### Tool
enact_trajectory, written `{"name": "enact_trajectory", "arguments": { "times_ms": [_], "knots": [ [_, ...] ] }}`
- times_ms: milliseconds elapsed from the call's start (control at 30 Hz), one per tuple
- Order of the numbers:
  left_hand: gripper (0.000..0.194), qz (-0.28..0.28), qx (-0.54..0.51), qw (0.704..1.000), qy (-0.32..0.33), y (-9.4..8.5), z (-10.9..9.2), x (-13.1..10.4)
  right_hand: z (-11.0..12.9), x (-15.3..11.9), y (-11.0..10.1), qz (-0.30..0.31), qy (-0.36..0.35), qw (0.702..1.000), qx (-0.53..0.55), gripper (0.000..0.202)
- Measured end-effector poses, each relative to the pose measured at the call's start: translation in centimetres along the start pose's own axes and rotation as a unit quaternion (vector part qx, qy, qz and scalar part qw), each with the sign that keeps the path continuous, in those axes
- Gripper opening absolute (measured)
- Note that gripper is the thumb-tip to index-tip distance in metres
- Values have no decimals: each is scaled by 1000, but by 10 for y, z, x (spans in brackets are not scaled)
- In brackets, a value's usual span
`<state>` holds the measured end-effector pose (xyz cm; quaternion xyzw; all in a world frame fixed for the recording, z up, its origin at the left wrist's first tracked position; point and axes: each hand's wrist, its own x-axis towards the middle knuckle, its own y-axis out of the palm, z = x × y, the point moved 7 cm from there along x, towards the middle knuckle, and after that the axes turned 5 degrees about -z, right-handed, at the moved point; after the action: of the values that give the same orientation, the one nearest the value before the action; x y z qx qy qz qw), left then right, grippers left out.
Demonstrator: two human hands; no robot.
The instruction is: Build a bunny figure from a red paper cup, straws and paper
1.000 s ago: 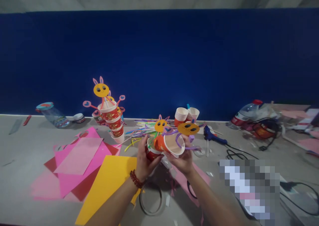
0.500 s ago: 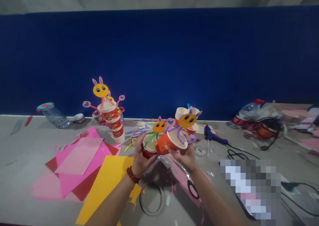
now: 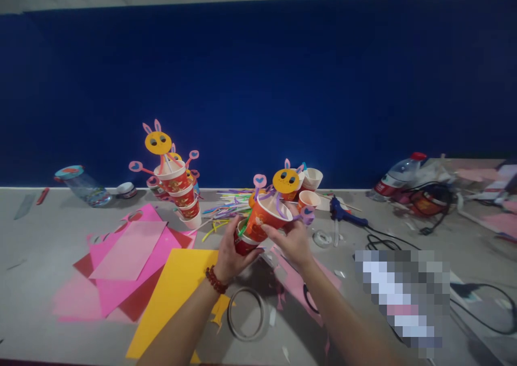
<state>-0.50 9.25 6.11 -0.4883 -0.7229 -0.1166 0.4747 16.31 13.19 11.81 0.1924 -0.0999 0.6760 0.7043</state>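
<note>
- The orange cup (image 3: 260, 223) has just swung from lying tilted beside the red cup (image 3: 244, 246) to standing more upright over its mouth, leaning only a little.
- Its yellow face (image 3: 286, 181) has come leftward with it and now stands above the rim, ears up; one pink disc (image 3: 259, 181) sticks up at the left and another (image 3: 307, 215) hangs at the right, by the right hand (image 3: 294, 243).
- The green stem (image 3: 243, 229) in the red cup is now mostly covered, and the small face behind shows only as a sliver.
- The left hand (image 3: 231, 258) has hold of the red cup, fingers bent round its wall to the cup's width, thumb under the near side.
- The right hand grips the orange cup, thumb pressed on the near wall; its other fingers are hidden behind, so their exact spread I cannot tell.
- Both cups are held above the desk (image 3: 32, 280), near its middle, right of the tower (image 3: 182, 198) of stacked cups.
- For the work in hand, this looks like the two cups being lined up one on the other; whether the upper base has entered the lower mouth I cannot tell.
- The bendy stems in the lower cup could catch or crumple there, I judge.
</note>
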Motion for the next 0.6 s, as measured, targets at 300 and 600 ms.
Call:
{"name": "enact_trajectory", "arguments": {
  "times_ms": [300, 600],
  "knots": [
    [93, 0, 4, 1000, 14, 1, 1, -3, 3, 5, -1, 10, -24, 998, -60, 58],
    [95, 13, -48, 998, -39, 3, 9, -5, 8, 4, -1, 8, -95, 984, -154, 57]
  ]
}}
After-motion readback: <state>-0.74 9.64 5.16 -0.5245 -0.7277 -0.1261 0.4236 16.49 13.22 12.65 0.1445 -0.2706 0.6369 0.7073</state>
